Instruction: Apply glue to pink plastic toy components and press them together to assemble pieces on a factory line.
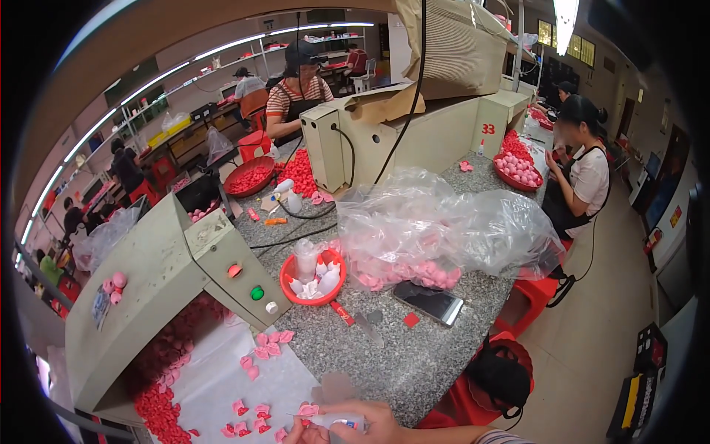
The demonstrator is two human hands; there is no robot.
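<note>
At the near edge of the granite table, my right hand (377, 423) is closed around a small squeeze bottle (336, 421) with a thin tip pointing left. Against that tip sits a pink petal piece (308, 409), pinched in the fingers of my left hand (306, 435), which shows only in part at the lower edge. Several pink petal pieces with red parts (261, 424) lie on the white sheet (214, 370) to the left. Plain pink petals (254, 366) are scattered farther up, and a heap of small red pieces (159, 414) lies by the machine.
A beige machine (140, 288) with coloured buttons stands at left. Beyond the sheet are a red bowl of white bottles (312, 297), a phone (429, 302) and a clear plastic bag (444, 229) over pink pieces. Co-workers sit across (281, 103) and at right (588, 163). A black bag (501, 376) rests on a red stool.
</note>
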